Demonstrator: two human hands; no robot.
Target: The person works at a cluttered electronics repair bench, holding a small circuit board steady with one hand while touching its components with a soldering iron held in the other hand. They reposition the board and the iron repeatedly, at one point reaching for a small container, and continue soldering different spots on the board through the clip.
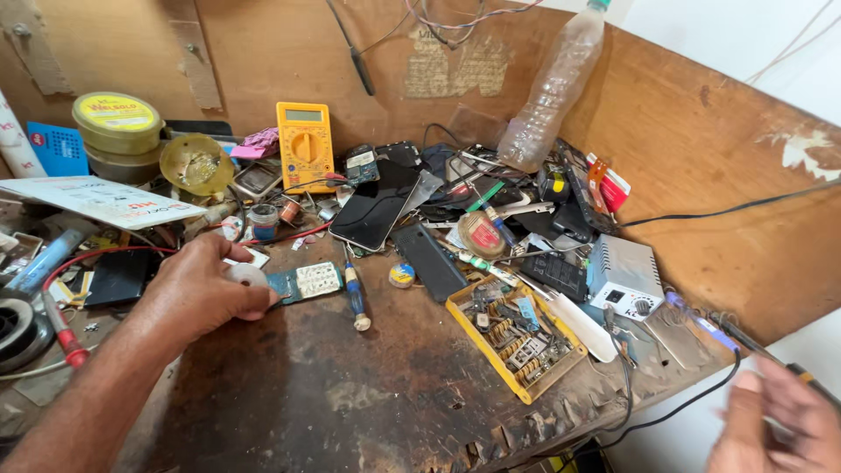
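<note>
Pinning the board [304,282] flat on the desk [333,394] under my left hand [203,287], I'd steady my blurred right hand [775,425], closed around an iron [771,355].

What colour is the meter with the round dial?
Orange-yellow; the meter shows best in the head view.

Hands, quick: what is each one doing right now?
Left hand: fingers pressed on the small circuit board, pinning it to the workbench.
Right hand: blurred at the frame edge; grip cannot be told.
</note>
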